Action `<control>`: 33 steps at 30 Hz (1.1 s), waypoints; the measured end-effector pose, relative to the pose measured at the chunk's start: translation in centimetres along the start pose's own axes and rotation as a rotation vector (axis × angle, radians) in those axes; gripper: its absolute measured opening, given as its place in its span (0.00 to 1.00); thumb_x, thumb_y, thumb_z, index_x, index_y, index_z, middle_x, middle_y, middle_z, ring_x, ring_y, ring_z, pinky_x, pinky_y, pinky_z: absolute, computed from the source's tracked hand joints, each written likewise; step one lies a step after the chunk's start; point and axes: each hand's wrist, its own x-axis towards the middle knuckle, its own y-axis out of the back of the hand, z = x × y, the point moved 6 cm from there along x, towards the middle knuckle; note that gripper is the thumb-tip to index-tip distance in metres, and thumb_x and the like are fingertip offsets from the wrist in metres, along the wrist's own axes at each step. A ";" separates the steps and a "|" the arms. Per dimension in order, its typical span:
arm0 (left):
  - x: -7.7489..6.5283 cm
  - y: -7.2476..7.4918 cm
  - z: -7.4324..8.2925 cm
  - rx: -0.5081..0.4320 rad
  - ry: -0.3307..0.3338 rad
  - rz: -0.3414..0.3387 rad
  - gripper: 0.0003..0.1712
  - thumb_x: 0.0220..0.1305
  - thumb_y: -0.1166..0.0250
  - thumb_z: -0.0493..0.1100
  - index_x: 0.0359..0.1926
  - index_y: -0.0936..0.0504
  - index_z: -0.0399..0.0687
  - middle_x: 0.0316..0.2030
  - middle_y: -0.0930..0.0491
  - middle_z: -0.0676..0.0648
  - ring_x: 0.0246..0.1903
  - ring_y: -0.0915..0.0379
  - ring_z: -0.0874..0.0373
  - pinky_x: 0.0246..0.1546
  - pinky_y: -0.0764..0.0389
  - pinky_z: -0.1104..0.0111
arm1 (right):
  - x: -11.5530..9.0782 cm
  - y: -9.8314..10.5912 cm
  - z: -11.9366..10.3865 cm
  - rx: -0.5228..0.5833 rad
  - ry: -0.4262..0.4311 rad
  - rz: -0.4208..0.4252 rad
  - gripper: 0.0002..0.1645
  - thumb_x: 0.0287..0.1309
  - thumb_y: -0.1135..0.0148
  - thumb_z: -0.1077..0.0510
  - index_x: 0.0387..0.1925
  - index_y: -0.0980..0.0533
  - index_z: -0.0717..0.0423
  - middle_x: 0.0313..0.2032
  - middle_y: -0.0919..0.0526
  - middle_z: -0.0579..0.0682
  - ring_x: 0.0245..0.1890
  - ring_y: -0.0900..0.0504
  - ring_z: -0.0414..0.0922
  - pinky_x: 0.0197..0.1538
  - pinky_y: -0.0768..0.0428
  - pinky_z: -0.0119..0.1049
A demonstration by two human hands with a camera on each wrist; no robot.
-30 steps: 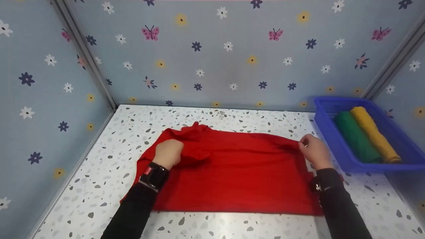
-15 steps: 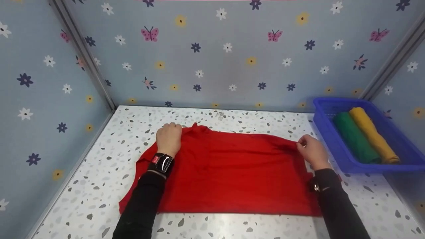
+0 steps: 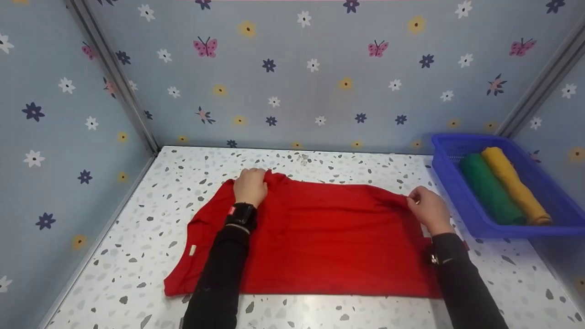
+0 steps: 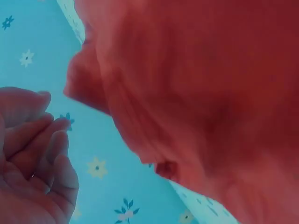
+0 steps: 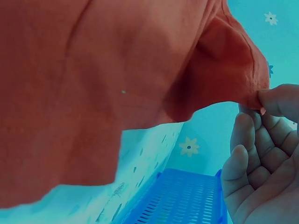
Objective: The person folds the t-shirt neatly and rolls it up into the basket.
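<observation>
Blue-grey flowered walls (image 3: 292,64) enclose a speckled white tabletop (image 3: 114,256), where a red garment (image 3: 329,246) lies spread on the near, six o'clock side; read the hours below from its middle. Its far edge is rumpled at eleven. In my judgement, pulling harder on one side than the other could skew the cloth or set creases there, and a weak pinch could let the corner between two and three drop crooked. A blue basket (image 3: 457,196) sits beyond that corner. From between seven and eight, the left sleeve (image 3: 217,278) crosses the garment; the right sleeve (image 3: 468,281) comes in from four, angled towards eleven. Inside the basket lie a green roll (image 3: 493,192) and a yellow roll (image 3: 516,185). Between ten and eleven, the left hand (image 3: 251,186) is half-curled, thumb apart, gripping nothing. The right hand (image 3: 431,210) pinches the corner between thumb and finger. A white label (image 3: 192,250) shows at nine.
</observation>
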 end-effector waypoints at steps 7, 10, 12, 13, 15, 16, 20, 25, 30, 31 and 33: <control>0.4 -2.1 0.3 -0.182 0.120 -0.135 0.21 0.65 0.39 0.34 0.58 0.22 0.33 0.53 0.20 0.34 0.54 0.25 0.39 0.57 0.26 0.52 | 0.0 -0.2 0.2 0.011 0.007 0.000 0.09 0.61 0.42 0.58 0.37 0.25 0.62 0.36 0.18 0.61 0.37 0.21 0.58 0.43 0.25 0.54; 0.4 -2.4 0.2 -0.214 0.123 -0.097 0.21 0.65 0.38 0.34 0.58 0.22 0.29 0.53 0.21 0.32 0.55 0.25 0.38 0.58 0.28 0.53 | -0.1 -0.2 0.2 0.022 0.022 0.009 0.09 0.61 0.41 0.59 0.37 0.24 0.62 0.37 0.18 0.62 0.37 0.21 0.58 0.43 0.25 0.54; 0.4 -2.5 0.2 -0.239 0.112 -0.049 0.19 0.64 0.37 0.34 0.54 0.20 0.28 0.50 0.19 0.32 0.52 0.24 0.38 0.57 0.27 0.52 | -0.1 -0.2 0.2 0.025 0.028 0.015 0.09 0.61 0.41 0.59 0.37 0.24 0.62 0.37 0.18 0.62 0.37 0.21 0.59 0.43 0.25 0.54; 0.4 -2.5 0.3 -0.250 0.106 -0.026 0.17 0.64 0.36 0.35 0.52 0.19 0.28 0.47 0.18 0.32 0.50 0.23 0.37 0.55 0.25 0.52 | -0.1 -0.1 0.2 0.024 0.028 0.017 0.09 0.61 0.41 0.59 0.37 0.24 0.62 0.37 0.18 0.62 0.37 0.21 0.58 0.43 0.25 0.54; 0.2 -2.6 0.3 -0.268 0.107 0.004 0.13 0.63 0.35 0.36 0.45 0.17 0.28 0.41 0.17 0.33 0.44 0.21 0.38 0.50 0.23 0.53 | -0.2 -0.1 0.3 0.020 0.028 0.018 0.09 0.61 0.40 0.59 0.38 0.24 0.63 0.37 0.18 0.62 0.37 0.21 0.58 0.43 0.25 0.54; 0.2 -2.6 0.3 -0.275 0.115 0.012 0.12 0.63 0.34 0.37 0.42 0.16 0.29 0.38 0.16 0.33 0.41 0.21 0.39 0.47 0.22 0.53 | -0.2 -0.1 0.3 0.020 0.027 0.018 0.09 0.61 0.40 0.59 0.38 0.24 0.63 0.37 0.18 0.62 0.37 0.21 0.58 0.43 0.25 0.54; -0.2 -2.5 0.2 -0.261 0.170 0.009 0.11 0.64 0.33 0.41 0.32 0.16 0.34 0.30 0.17 0.37 0.33 0.22 0.42 0.39 0.22 0.54 | -0.3 -0.1 0.4 0.020 0.026 0.015 0.09 0.61 0.41 0.59 0.38 0.24 0.62 0.37 0.18 0.61 0.37 0.21 0.58 0.43 0.26 0.53; -0.1 -2.2 0.1 -0.230 0.208 0.011 0.11 0.65 0.34 0.42 0.39 0.13 0.37 0.36 0.15 0.39 0.38 0.20 0.44 0.43 0.21 0.55 | -0.4 0.0 0.5 0.021 0.033 0.016 0.09 0.61 0.41 0.59 0.38 0.24 0.62 0.37 0.18 0.62 0.37 0.21 0.58 0.42 0.25 0.54; 0.7 -1.1 -0.2 -0.262 0.240 0.055 0.10 0.67 0.37 0.41 0.43 0.12 0.45 0.42 0.14 0.44 0.44 0.20 0.47 0.47 0.22 0.56 | -0.3 0.0 0.4 0.020 0.031 0.010 0.09 0.61 0.41 0.59 0.38 0.24 0.62 0.36 0.18 0.61 0.36 0.21 0.58 0.42 0.25 0.54; 0.9 -0.7 -0.2 -0.273 0.247 0.071 0.10 0.68 0.37 0.42 0.44 0.12 0.45 0.43 0.14 0.44 0.45 0.20 0.47 0.48 0.22 0.56 | -0.3 0.0 0.4 0.020 0.029 0.009 0.09 0.61 0.40 0.59 0.38 0.24 0.62 0.36 0.18 0.61 0.36 0.21 0.58 0.42 0.25 0.54; 1.4 0.3 -0.3 -0.293 0.263 0.104 0.10 0.68 0.37 0.42 0.44 0.12 0.46 0.43 0.15 0.44 0.46 0.20 0.48 0.48 0.23 0.56 | -0.3 0.0 0.4 0.020 0.028 0.015 0.09 0.61 0.40 0.59 0.38 0.24 0.62 0.35 0.18 0.61 0.35 0.22 0.57 0.42 0.26 0.54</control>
